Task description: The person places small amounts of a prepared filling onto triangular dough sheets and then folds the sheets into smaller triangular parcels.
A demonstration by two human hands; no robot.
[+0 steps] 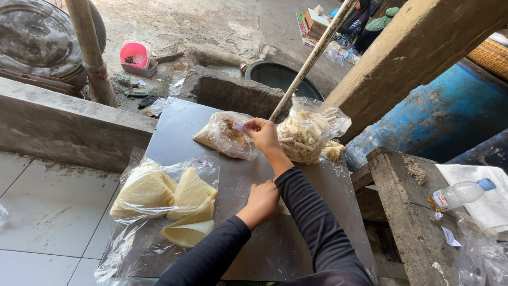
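Note:
My right hand (262,133) reaches forward and pinches the top edge of a small clear plastic bag (225,135) holding brownish crumbs, which lies on a grey metal table (174,137). My left hand (260,202) rests in a loose fist on the table nearer to me, over something pale that is mostly hidden. A clear bag of pale stick-shaped snacks (307,132) stands just right of my right hand. At the near left lies an open plastic bag with several yellowish triangular folded pieces (169,198).
A slanted pole (309,61) rises behind the bags. A thick concrete beam (418,47) slants at the right. A wooden bench (402,180) holds a plastic bottle (460,193) and paper. A dark round basin (280,77) and a pink container (135,54) sit beyond the table.

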